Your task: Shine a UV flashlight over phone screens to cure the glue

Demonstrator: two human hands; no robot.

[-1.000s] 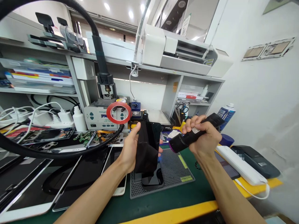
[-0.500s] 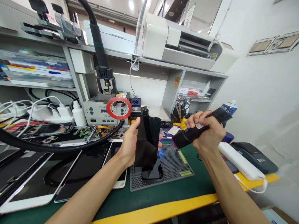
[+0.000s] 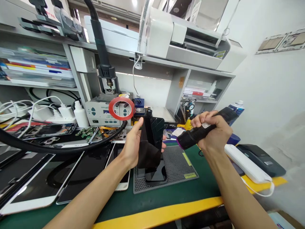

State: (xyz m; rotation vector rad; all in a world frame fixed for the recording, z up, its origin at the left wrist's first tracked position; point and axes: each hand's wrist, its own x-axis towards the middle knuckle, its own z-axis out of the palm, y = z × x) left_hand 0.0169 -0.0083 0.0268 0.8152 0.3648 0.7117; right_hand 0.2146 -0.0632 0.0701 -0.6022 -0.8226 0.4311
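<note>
Since left fingers (image 3: 163,146) grip the phone (image 3: 158,131) above the mat (image 3: 177,163), near its left edge, and right fingers (image 3: 199,119) wrap the torch (image 3: 194,136), looks like it's lining-up time, next needs steady aim.

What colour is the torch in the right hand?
The torch is mostly black, clearest in head view.

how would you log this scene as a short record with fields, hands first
left hand: holds a glossy black device
right hand: grips a black flashlight
flashlight aim: purple-rimmed end toward the device, not touching it
underneath: grey mat on green worktop
person's left: several dark-screened devices laid flat
behind: red ring in front of a control box
person's right: blue spray can, partly behind the flashlight
</note>
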